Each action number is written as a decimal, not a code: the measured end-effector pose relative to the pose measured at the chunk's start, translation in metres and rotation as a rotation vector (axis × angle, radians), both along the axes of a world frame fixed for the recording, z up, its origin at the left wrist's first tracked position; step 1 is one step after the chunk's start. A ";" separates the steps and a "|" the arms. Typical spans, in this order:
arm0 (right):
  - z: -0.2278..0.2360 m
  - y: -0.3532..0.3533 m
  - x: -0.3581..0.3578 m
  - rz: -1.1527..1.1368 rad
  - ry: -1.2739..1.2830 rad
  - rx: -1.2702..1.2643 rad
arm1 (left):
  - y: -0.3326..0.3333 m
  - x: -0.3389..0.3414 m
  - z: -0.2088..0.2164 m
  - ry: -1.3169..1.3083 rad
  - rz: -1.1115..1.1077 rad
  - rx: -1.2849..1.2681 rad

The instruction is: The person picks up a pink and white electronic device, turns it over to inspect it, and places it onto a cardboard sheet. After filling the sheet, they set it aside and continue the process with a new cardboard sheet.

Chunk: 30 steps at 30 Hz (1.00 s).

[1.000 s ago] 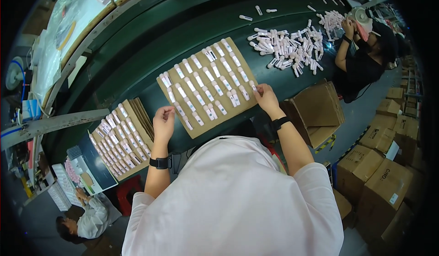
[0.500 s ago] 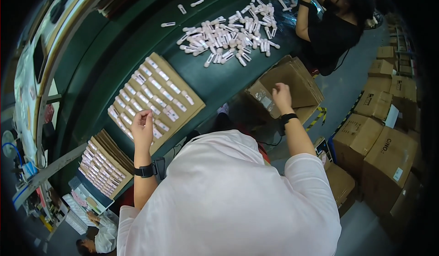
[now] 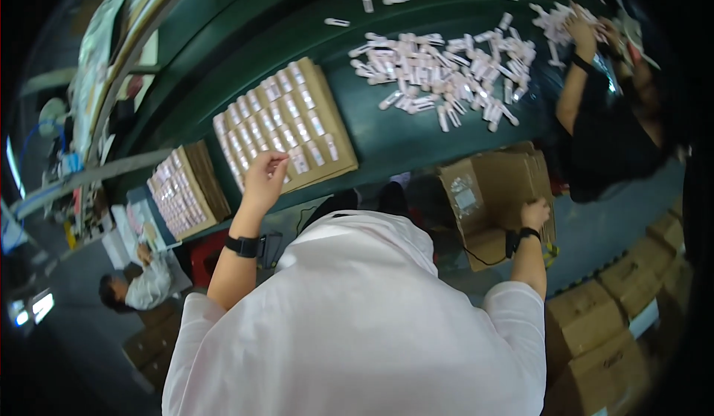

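My left hand (image 3: 265, 179) is closed, thumb and fingertips pinched together, over the near edge of a cardboard sheet (image 3: 338, 126). Whatever is between those fingertips is too small to make out. Rows of small pale pink pieces with shiny labels (image 3: 280, 111) lie on the sheet. To the right, my right hand (image 3: 534, 213) has its fingers curled, beside the right side of an open cardboard box (image 3: 497, 176). Blur hides whether it grips the box's edge or something else. A clear plastic bag (image 3: 465, 193) shows inside the box.
A heap of pale pink, round-ended pieces (image 3: 446, 74) covers the far middle of the green table (image 3: 312, 44). A co-worker (image 3: 613, 133) handles similar pieces at the far right. Another loaded cardboard stack (image 3: 212, 185) stands at left. Cartons (image 3: 587, 319) are piled at lower right; another person (image 3: 149, 282) sits at lower left.
The view has turned, so the table things appear farther right. My right hand has moved from over the box's inside to its right side. My left hand stays pinched near the cardboard sheet.
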State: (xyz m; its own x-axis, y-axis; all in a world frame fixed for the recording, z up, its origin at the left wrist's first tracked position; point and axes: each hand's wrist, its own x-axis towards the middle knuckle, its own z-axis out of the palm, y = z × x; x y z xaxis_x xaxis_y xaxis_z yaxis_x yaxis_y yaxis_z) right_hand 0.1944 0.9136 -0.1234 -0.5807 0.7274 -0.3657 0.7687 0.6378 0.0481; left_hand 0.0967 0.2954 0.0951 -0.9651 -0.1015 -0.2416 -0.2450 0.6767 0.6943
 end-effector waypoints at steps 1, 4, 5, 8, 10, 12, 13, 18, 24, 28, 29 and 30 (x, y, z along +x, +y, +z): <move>0.001 -0.004 -0.002 0.022 -0.003 0.013 | 0.000 0.003 0.001 0.007 0.033 -0.027; 0.014 -0.021 -0.007 0.074 0.005 -0.027 | 0.003 0.008 0.003 -0.024 0.074 0.032; 0.016 -0.022 -0.005 0.076 0.010 -0.065 | 0.006 0.008 0.003 -0.023 0.085 0.025; 0.014 -0.021 0.004 0.096 0.077 -0.103 | 0.010 0.007 0.006 -0.061 0.047 0.020; 0.011 -0.018 0.011 0.107 0.204 -0.096 | 0.007 0.007 0.002 -0.055 0.042 0.017; 0.006 -0.009 0.019 0.130 0.212 -0.085 | 0.003 0.007 -0.005 -0.040 0.011 0.015; 0.006 -0.007 0.019 0.149 0.224 -0.077 | 0.001 0.007 -0.009 -0.041 0.018 0.015; 0.025 0.004 0.031 0.228 0.323 -0.013 | -0.010 0.011 -0.025 -0.050 0.008 0.025; 0.102 0.014 0.053 0.236 0.425 0.039 | -0.010 0.012 -0.029 -0.115 -0.034 0.043; 0.194 0.017 0.075 0.325 0.592 0.164 | -0.015 0.007 -0.045 -0.105 -0.105 0.136; 0.225 0.012 0.081 0.335 0.609 0.230 | -0.016 0.006 -0.046 -0.093 -0.104 0.148; 0.258 0.004 0.088 0.342 0.625 0.299 | -0.016 0.004 -0.046 -0.076 -0.151 0.155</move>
State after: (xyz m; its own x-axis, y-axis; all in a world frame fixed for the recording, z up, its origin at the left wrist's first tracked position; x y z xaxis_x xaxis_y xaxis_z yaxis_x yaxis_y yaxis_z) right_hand 0.2825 0.9178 0.1346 -0.8250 0.4864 0.2876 0.4721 0.8730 -0.1221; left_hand 0.1011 0.2797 0.0488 -0.9450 0.0868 -0.3155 -0.2044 0.5964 0.7762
